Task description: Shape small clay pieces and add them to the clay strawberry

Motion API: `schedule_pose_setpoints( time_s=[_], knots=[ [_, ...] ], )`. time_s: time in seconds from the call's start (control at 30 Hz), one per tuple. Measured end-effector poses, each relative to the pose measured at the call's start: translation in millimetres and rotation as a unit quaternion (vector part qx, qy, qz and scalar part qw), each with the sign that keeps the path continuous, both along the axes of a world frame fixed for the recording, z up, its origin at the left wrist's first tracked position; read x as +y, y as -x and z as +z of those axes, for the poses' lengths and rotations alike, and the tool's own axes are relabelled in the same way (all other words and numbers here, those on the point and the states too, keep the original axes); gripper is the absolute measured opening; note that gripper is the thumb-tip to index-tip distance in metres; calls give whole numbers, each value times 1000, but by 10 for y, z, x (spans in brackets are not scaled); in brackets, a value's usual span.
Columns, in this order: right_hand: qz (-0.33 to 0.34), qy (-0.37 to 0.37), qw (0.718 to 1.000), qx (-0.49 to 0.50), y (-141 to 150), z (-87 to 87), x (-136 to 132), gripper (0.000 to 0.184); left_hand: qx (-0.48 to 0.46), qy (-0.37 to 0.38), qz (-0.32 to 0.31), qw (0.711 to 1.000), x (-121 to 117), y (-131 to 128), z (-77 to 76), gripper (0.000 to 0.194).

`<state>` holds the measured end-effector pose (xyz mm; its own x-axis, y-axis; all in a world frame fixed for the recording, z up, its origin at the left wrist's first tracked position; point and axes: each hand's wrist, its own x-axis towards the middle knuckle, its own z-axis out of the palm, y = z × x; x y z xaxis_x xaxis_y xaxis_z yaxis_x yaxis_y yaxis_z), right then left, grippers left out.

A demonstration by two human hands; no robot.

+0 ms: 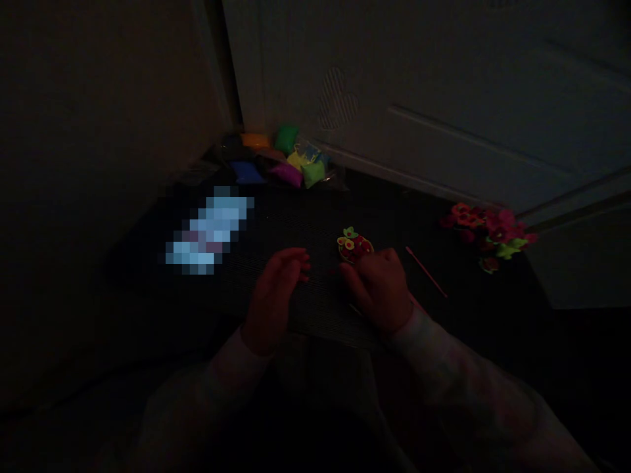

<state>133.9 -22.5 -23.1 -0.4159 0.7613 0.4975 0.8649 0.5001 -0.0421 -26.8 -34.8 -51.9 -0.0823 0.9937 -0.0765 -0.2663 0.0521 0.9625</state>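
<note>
The light is very dim. In the head view, my left hand is above the dark table, its fingers loosely bent and slightly apart, with nothing visible in them. My right hand is closed, knuckles up; whatever its fingers hold is hidden. Just beyond it lies a small round piece with red, yellow and green flower-like shapes, like modelling clay, partly covered by the hand. A thin pink stick tool lies to the right of that hand. Another pinkish stick shows partly by my right wrist.
Soft colourful packets are piled at the back left of the table. A bright blurred-out rectangle lies at the left. A cluster of red and pink flowers stands at the right. Behind is a pale panelled surface.
</note>
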Motion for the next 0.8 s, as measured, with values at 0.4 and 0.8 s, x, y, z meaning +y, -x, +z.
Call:
schedule_pose_setpoints(
  time_s=[0.4, 0.8],
  knots=[
    [-209, 205, 952, 87, -808, -102, -477, 25, 509, -308, -316, 739, -14, -185, 197, 22],
    [-255, 230, 924, 169, -617, -83, -603, 13, 496, -254, -272, 785, -41, -334, 155, 12]
  ],
)
